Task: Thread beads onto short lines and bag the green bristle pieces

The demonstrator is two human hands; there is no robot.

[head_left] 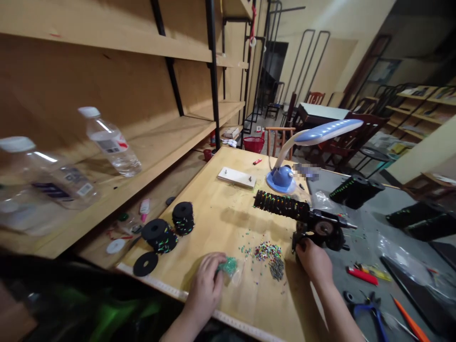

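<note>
My left hand (206, 280) is closed on the edge of a small clear plastic bag of green beads (230, 265) lying on the wooden table. To its right lie a loose pile of multicoloured beads (267, 250) and a heap of small grey pieces (276, 269). My right hand (313, 259) grips the lower part of a black machine (324, 225); its fingertips are partly hidden. From that machine, a long black roll (281, 204) dotted with coloured bits sticks out to the left.
A blue desk lamp (281, 179) stands behind the roll, near a white plate with two bolts (237, 177). Stacked black discs (183, 218) stand at the left. Blue-handled pliers (372, 311) and a red cutter (362, 275) lie right. Bottles (112, 142) rest on a shelf.
</note>
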